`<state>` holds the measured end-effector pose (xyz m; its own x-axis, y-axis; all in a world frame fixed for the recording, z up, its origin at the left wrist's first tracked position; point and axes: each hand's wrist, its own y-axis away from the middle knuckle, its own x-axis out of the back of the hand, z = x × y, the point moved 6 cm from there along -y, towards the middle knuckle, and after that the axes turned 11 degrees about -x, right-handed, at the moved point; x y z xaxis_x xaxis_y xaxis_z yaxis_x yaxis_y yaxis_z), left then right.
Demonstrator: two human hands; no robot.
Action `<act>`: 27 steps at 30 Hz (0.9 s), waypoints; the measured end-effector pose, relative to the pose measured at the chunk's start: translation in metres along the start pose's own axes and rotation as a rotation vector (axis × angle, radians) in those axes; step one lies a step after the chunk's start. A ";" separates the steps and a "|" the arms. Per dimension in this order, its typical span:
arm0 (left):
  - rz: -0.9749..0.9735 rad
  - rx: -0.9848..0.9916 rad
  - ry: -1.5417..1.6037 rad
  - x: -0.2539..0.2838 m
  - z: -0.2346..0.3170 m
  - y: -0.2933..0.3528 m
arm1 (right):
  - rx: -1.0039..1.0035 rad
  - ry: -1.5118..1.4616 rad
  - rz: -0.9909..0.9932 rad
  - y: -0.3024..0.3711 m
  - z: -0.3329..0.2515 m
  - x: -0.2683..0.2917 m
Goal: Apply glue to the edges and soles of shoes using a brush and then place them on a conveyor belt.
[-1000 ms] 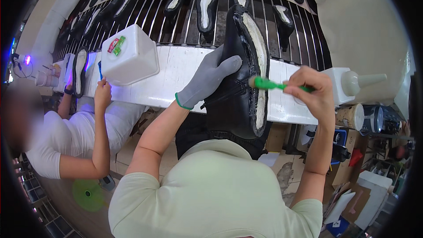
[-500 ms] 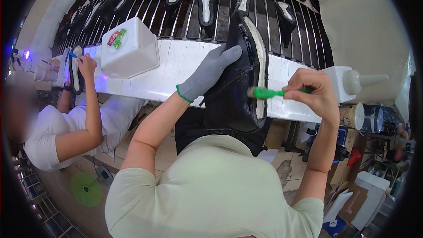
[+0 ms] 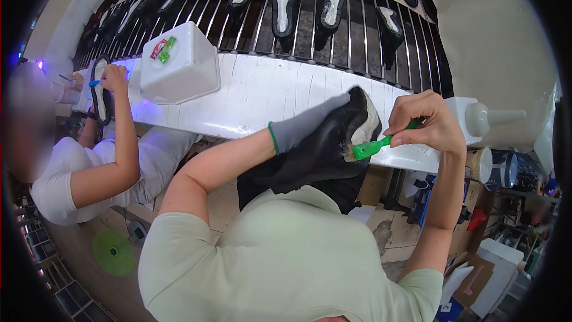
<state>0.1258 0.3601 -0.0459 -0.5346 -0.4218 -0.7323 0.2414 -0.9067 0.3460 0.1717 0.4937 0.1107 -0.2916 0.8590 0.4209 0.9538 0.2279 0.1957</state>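
A black boot [image 3: 316, 154] is tilted on its side in front of my body, its whitish sole bottom turned to the right. My left hand [image 3: 307, 122], in a grey glove with a green cuff, is closed on the boot; its fingertips are partly hidden along the boot's upper edge. My right hand [image 3: 424, 124] is bare and pinches the handle of a small green brush [image 3: 368, 148]. The brush's pale bristles touch or nearly touch the black edge beside the sole.
A white bench edge [image 3: 250, 98] runs under a metal roller rack, where several black shoes [image 3: 286, 9] stand soles up. An upturned white tub [image 3: 179, 71] carries red and green wrappers. A white bottle [image 3: 476, 118] lies right. At left, a co-worker [image 3: 89, 173] brushes another shoe.
The boot has tipped and turned, its toe end coming down toward me. My left hand turned with it. The brush has shifted slightly right and down along the sole's edge.
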 end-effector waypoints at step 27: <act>-0.117 -0.237 -0.454 -0.069 0.014 0.042 | 0.011 -0.060 0.213 0.005 -0.003 0.003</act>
<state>0.1615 0.3514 0.0277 -0.8536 -0.3194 -0.4116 0.3075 -0.9466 0.0969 0.1749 0.4959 0.1159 -0.0791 0.9140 0.3980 0.9942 0.0432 0.0983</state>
